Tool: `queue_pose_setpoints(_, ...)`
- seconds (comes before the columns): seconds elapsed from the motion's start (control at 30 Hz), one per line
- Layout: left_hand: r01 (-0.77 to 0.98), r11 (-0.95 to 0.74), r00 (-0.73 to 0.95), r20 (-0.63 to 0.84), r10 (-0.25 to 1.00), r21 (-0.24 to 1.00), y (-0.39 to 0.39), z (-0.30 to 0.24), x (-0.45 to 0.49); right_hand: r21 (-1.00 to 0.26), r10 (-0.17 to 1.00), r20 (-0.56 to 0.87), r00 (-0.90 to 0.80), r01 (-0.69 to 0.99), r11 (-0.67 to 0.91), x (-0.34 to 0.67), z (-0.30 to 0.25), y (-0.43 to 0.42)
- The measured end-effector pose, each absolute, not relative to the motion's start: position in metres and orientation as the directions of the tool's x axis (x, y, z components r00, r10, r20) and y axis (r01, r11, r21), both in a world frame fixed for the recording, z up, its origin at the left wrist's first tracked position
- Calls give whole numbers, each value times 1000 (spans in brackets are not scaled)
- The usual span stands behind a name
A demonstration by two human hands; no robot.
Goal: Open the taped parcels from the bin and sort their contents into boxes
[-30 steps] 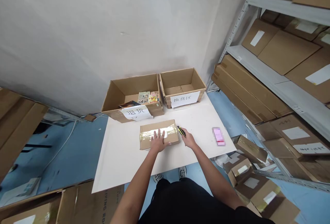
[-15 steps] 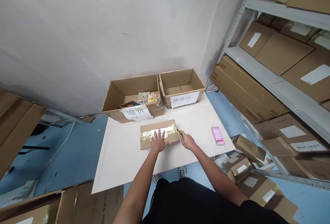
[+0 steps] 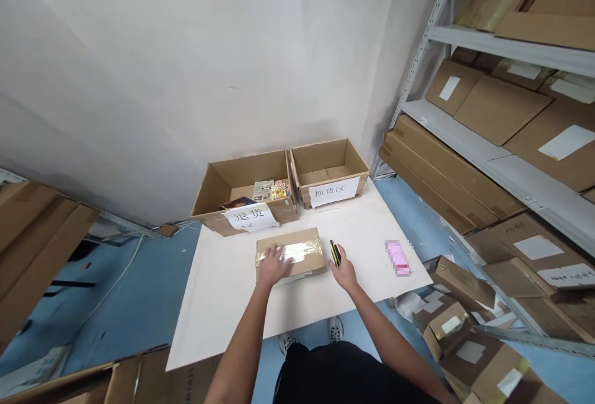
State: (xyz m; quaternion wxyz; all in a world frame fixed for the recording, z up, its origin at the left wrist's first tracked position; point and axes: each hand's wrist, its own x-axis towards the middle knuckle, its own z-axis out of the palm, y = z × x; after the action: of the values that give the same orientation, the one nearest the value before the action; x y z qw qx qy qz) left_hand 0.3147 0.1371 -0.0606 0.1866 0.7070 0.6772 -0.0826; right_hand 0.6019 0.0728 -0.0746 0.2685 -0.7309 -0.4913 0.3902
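Note:
A taped cardboard box (image 3: 309, 266) with a white label lies on the white table (image 3: 218, 305). My left hand (image 3: 274, 263) rests on the left part of its top, fingers spread over the tape and label. In my right hand (image 3: 344, 269) is a yellow and black utility knife (image 3: 335, 253), held just off the box's right end and apart from it. Whether its blade is out is too small to tell.
Behind stand two open cartons with paper signs: the left carton (image 3: 211, 221) holds booklets, the right carton (image 3: 304, 196) is beside it. A blurred pink item (image 3: 398, 258) lies at the table's right. Shelves (image 3: 469, 122) of boxes line the right side.
My right hand has drawn the knife away from the box's right end, toward the right. My left hand has slid left along the box top. The view has tilted slightly upward.

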Motion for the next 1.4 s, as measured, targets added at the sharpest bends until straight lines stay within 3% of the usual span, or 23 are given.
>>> queue_pose_setpoints(0.1, 990, 139, -125, -326, 937, 20, 125, -61, 303, -687, 888, -402, 223, 568, -453, 570, -86, 80)
queue_pose_setpoints(0.2, 981, 181, -193, -371, 908, -68, 105, -63, 318, -648, 854, -448, 263, 562, -513, 560, -89, 102)
queue_pose_setpoints(0.33, 991, 76, -113, -413, 904, -106, 78, -60, 360, -625, 830, -388, 401, 547, -557, 579, -82, 152)
queue_pose_setpoints(0.43, 999, -48, 43, -375, 926, -3, 63, -56, 387, -654, 788, -395, 472, 458, -602, 599, -82, 178)
queue_pose_setpoints(0.53, 983, -132, 161, -256, 953, 126, 55, -60, 393, -764, 748, -457, 481, 219, -608, 614, -97, 169)
queue_pose_setpoints(0.67, 978, -110, 150, -227, 962, 179, 49, -82, 375, -862, 744, -454, 490, -32, -505, 612, -126, 121)
queue_pose_setpoints(0.9, 930, -53, 175, -311, 934, 364, 61, -105, 311, -918, 915, -381, 137, -179, -355, 535, -112, 82)
queue_pose_setpoints(1.0, 919, 91, 83, -414, 907, 384, 66, -97, 258, -899, 926, -370, 76, -282, -336, 512, -94, 93)
queue_pose_setpoints(1.1, 864, 319, -135, -430, 892, 390, 65, -85, 206, -913, 911, -380, 160, -223, -341, 504, -84, 102)
queue_pose_setpoints(1.17, 826, 353, -201, -355, 913, 439, 62, -79, 185, -928, 902, -372, 219, -116, -354, 497, -84, 103)
queue_pose_setpoints(1.27, 856, 247, -106, -313, 944, 454, 59, -78, 176, -915, 891, -396, 222, -9, -404, 474, -92, 97)
queue_pose_setpoints(1.4, 925, 149, -10, -368, 930, 351, 50, -92, 190, -882, 874, -466, 137, 4, -471, 423, -109, 86)
